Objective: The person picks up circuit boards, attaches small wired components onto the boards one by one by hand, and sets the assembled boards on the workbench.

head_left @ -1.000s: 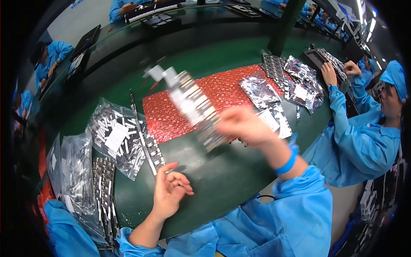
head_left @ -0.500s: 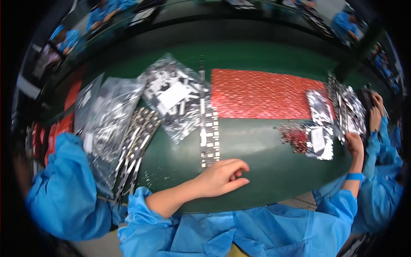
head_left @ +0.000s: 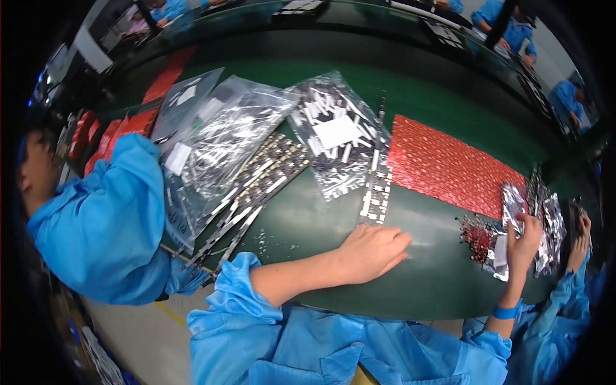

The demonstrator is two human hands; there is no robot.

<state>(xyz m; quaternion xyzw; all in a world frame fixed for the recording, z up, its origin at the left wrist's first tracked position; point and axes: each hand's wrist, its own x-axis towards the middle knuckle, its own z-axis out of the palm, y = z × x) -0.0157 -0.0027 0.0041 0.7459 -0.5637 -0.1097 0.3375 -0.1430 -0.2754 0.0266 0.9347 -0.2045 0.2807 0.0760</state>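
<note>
The component strip lies laid out flat on the green table, left hand at its near end, fingers curled, grip undetermined; right hand at the silver packet, hold likewise unclear; small parts remain loosely heaped.

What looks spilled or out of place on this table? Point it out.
Small pale specks lie scattered on the green tabletop beside the fanned dark strips, like stray scraps. A loose heap of small red-and-dark parts lies uncontained beside a silver bag; it might be spilled, or set out deliberately.
</note>
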